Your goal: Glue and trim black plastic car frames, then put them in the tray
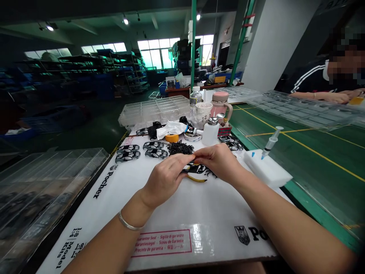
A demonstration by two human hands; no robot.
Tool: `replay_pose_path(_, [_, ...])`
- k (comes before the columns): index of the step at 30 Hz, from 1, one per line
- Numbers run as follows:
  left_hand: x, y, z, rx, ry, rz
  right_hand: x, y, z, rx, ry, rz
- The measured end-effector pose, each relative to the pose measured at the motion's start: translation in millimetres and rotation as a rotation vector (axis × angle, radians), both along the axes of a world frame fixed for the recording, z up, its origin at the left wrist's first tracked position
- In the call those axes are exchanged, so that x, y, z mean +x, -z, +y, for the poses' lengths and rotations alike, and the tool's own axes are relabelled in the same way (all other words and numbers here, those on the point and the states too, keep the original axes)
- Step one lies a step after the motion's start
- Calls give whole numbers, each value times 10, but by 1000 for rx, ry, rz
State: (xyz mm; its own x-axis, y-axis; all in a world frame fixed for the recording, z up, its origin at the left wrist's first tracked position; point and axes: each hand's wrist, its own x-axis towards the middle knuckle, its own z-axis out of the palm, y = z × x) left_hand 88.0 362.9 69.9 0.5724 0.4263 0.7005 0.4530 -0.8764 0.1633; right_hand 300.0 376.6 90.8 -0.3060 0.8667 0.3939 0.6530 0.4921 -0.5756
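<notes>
Our left hand (163,179) and right hand (217,163) bring their grips together on a small black part (200,169) above yellow-handled pliers (196,179). Four black-and-white grilles (127,153) lie set out; a heap of black pieces (180,148) remains.

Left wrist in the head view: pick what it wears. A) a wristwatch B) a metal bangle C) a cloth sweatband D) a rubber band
B. A metal bangle circles the left wrist, just behind the left hand.
</notes>
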Motion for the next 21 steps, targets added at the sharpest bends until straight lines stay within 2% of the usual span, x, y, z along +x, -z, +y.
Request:
replay_pose_path(7, [38,-16,-3,131,53,2,9,-100,-46,-119,-43,-39])
replay_pose_path(12, [71,-22,-19,164,134,5,74,-143,-39,-226,-109,-92])
replay_pose_path(16, [67,-20,-39,153,195,21,123,-175,-45,-221,-177,-150])
replay_pose_path(21, [53,-16,-24,129,210,28,127,-211,-87,-149,-197,-244])
